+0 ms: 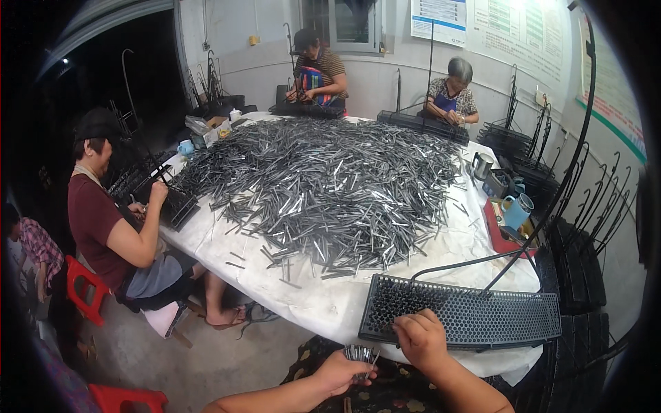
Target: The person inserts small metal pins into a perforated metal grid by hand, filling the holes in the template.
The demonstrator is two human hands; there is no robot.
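My left hand (339, 372) is wrapped round a bundle of thin dark strips (359, 354), their ends fanning out above the fingers. Bent over the left part of a black perforated rack (475, 313), my right hand (421, 336) has its fingers pinched together at the holes; what they hold, if anything, is too small to make out. The rack lies at the near right edge of the table and has a long black wire handle. Rows of small round holes cover its top, darker toward the left end. Beyond it spreads a large heap of the same dark strips (330, 186).
The heap lies on a white-covered table (303, 303). Three people (113, 213) work round it with similar racks. At the right stand a red tray (506, 227) with a blue mug (518, 210), a metal cup (482, 165) and stacked racks (578, 268) with upright wire hooks.
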